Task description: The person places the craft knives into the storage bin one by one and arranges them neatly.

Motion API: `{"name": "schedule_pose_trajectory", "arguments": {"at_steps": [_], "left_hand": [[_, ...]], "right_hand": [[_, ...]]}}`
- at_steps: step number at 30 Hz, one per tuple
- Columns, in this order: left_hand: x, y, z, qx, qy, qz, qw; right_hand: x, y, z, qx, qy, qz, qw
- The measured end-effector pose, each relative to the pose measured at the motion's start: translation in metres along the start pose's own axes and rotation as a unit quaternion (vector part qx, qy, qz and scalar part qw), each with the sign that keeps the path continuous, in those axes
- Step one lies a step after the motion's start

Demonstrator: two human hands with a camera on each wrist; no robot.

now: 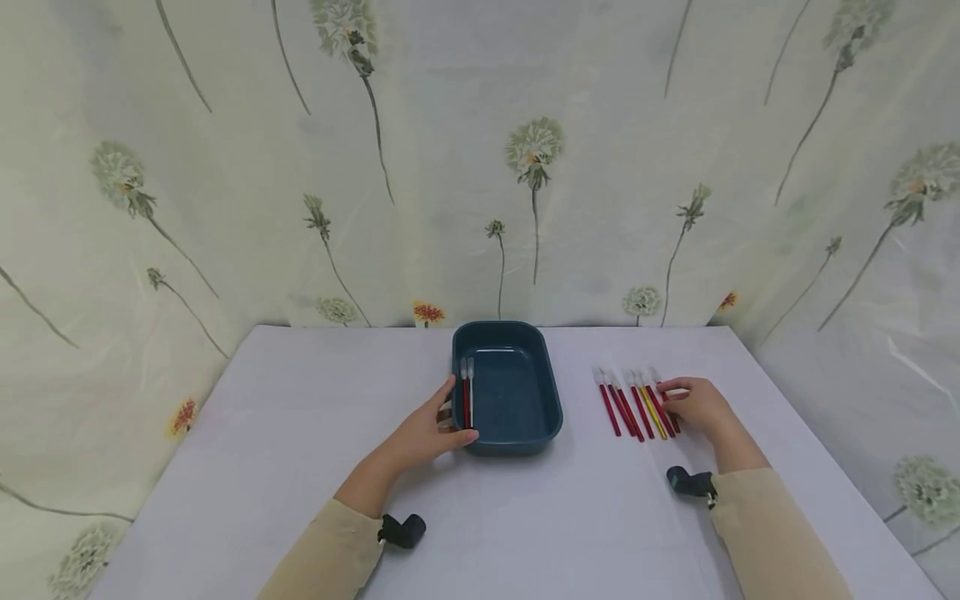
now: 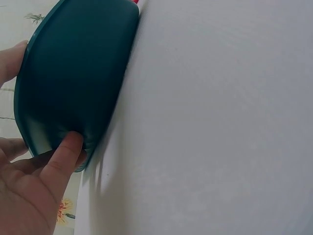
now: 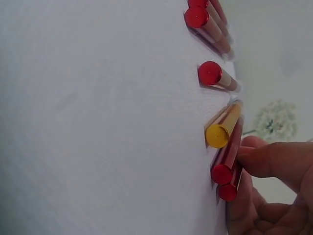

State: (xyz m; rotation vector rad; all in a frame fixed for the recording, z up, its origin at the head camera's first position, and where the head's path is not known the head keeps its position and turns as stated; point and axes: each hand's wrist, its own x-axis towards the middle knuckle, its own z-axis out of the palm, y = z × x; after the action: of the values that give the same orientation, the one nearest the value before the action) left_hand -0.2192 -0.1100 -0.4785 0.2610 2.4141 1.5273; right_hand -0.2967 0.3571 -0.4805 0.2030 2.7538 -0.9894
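A dark teal plastic bin (image 1: 517,392) sits on the white-covered table. My left hand (image 1: 423,433) grips its left side, with the thumb over the front corner and the fingers against the outer wall. Two capped pen-like sticks (image 1: 467,392), one red and one whitish, lie inside along the left wall. To the bin's right, my right hand (image 1: 697,404) pinches a red pen-like stick (image 3: 235,182) at the right end of a loose row. Another red stick (image 3: 224,169) lies right against it, and a yellow one (image 3: 218,134) is beside that. Their far ends look clear or whitish.
Several more red sticks (image 1: 621,408) make up the rest of the row. A flower-printed cloth (image 1: 450,167) hangs behind the table's back edge and along both sides. Each wrist carries a small black camera (image 1: 405,531).
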Motion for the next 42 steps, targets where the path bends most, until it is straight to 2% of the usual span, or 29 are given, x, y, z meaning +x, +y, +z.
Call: {"name": "schedule_pose_trajectory", "arguments": {"at_steps": [11, 18, 23, 35, 42], "left_hand": [[0.000, 0.000, 0.000, 0.000, 0.002, -0.002, 1.0000], [0.000, -0.001, 0.000, 0.000, -0.001, 0.000, 1.0000], [-0.001, 0.001, -0.001, -0.005, -0.002, -0.003, 1.0000], [-0.001, 0.002, -0.001, -0.003, -0.004, 0.000, 1.0000], [-0.001, 0.002, -0.001, 0.004, -0.002, -0.004, 1.0000]], "right_hand": [[-0.005, 0.004, -0.002, 0.035, 0.012, -0.002, 0.9993], [-0.015, 0.002, -0.008, 0.068, 0.000, 0.023, 0.9974], [-0.021, -0.004, -0.012, 0.101, -0.006, 0.024, 0.9946], [-0.035, -0.020, -0.012, 0.196, 0.002, 0.007, 0.9806], [-0.042, -0.034, -0.013, 0.219, -0.003, -0.013, 0.9757]]}}
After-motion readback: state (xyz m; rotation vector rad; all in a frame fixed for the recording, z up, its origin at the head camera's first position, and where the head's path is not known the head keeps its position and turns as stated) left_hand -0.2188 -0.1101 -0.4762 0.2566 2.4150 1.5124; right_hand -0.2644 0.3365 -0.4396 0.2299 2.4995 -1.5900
